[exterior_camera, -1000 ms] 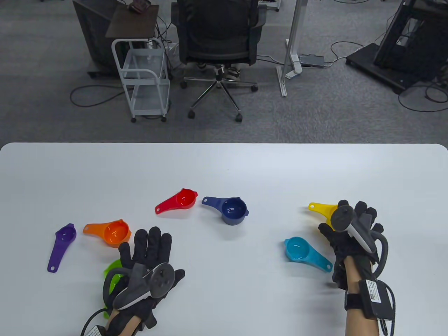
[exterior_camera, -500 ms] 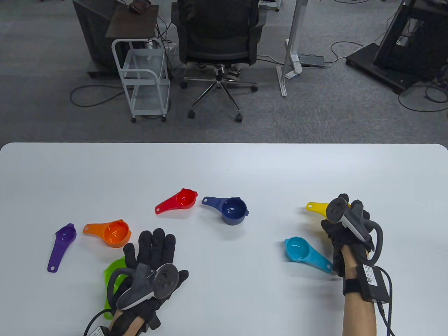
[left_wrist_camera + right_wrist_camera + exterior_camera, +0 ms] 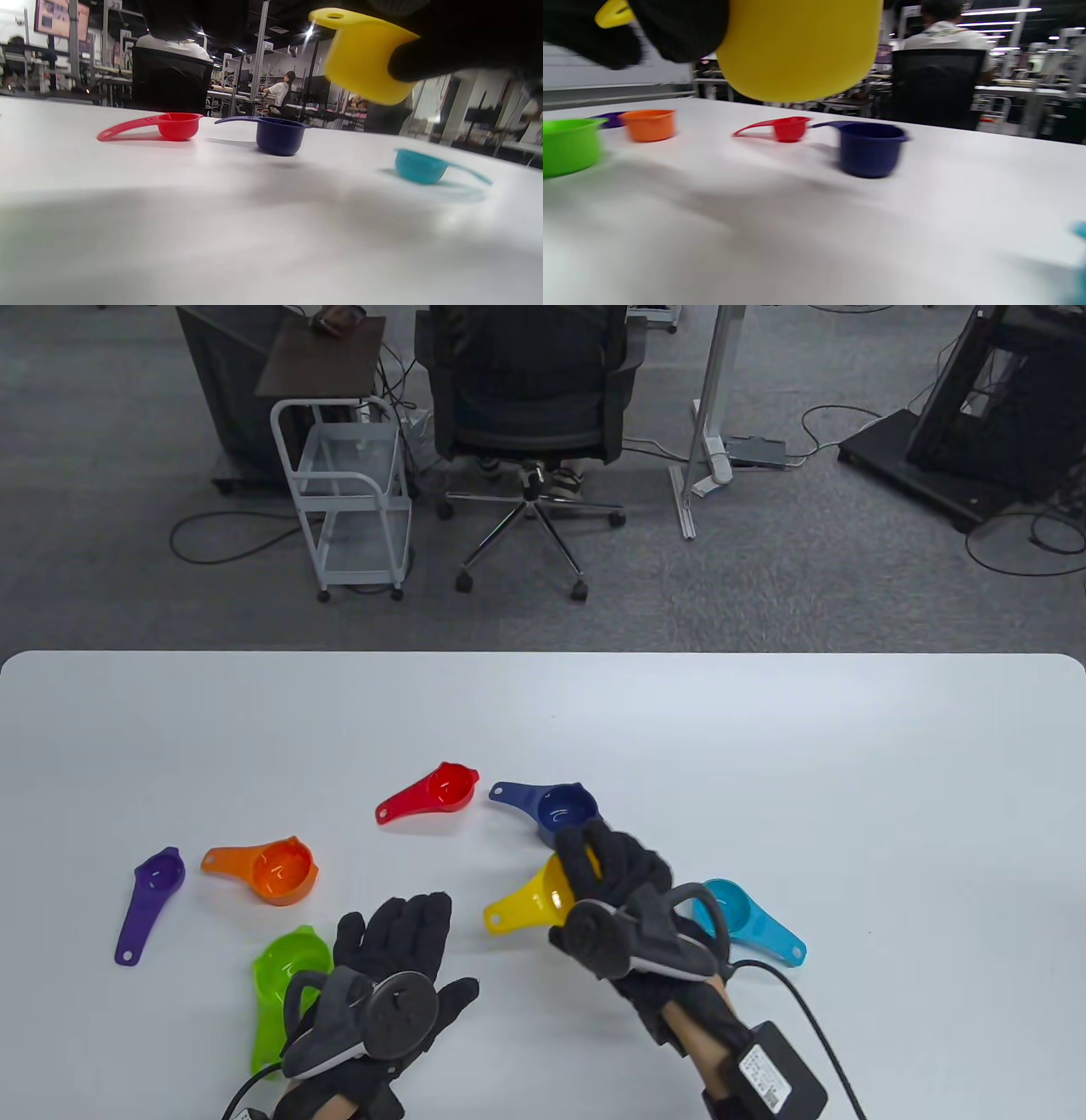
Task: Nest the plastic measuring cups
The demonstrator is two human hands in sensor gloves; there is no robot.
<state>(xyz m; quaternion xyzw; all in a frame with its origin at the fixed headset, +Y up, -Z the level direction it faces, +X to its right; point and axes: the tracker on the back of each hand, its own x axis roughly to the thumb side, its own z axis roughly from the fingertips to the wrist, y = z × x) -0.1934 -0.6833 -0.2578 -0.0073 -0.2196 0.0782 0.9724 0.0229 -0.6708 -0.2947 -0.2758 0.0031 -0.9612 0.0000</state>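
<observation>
My right hand [image 3: 615, 869] grips the yellow measuring cup [image 3: 530, 899] and holds it above the table, near the navy cup [image 3: 564, 812]; the yellow cup also shows in the left wrist view [image 3: 365, 57] and the right wrist view [image 3: 797, 46]. My left hand [image 3: 399, 937] rests flat and empty on the table beside the green cup [image 3: 288, 976]. The red cup [image 3: 433, 791], orange cup [image 3: 271, 869], purple spoon-sized cup [image 3: 148, 899] and light blue cup [image 3: 747, 918] lie separately on the white table [image 3: 764, 746].
The table's far edge runs across the middle of the table view. Beyond it on the floor stand an office chair [image 3: 530, 407], a white wire cart [image 3: 348, 492] and cables.
My right hand has lifted the yellow cup from the right side and carried it left to the middle, near the navy cup. My left hand has shifted slightly right, uncovering the green cup.
</observation>
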